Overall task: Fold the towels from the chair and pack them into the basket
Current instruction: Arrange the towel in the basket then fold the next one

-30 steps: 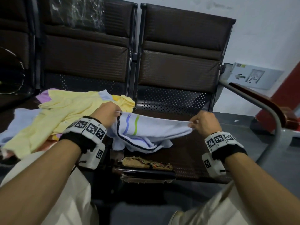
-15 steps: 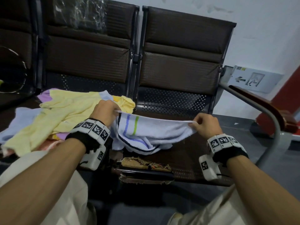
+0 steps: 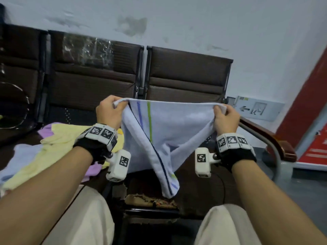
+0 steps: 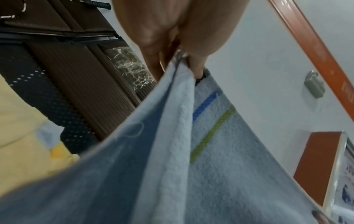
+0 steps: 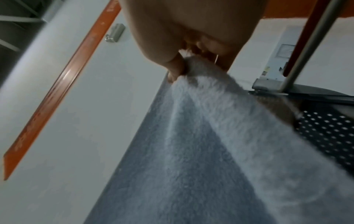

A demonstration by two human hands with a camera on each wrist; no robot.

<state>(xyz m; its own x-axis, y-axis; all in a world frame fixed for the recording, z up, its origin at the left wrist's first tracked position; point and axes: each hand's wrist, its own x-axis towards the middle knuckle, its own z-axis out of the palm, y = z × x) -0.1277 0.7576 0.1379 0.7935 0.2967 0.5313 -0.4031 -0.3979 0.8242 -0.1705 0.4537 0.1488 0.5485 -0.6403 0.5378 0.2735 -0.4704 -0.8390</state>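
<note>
My left hand (image 3: 110, 113) and right hand (image 3: 225, 119) each pinch one top corner of the pale blue striped terry towel (image 3: 169, 131); its long edge runs level between my fingers (image 4: 197, 66), and the rest sags toward the chair seat.

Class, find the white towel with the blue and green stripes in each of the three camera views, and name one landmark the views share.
Head: white towel at centre, stretched between both hands.
Left wrist: fills the lower half, stripes showing.
Right wrist: fills the lower right, stripes not visible.
Shared landmark: the perforated dark chair seat.

White striped towel (image 3: 169, 131) hangs spread by its top corners; yellow and lilac towels (image 3: 58, 138) lie heaped on chair (image 3: 191, 80).
</note>
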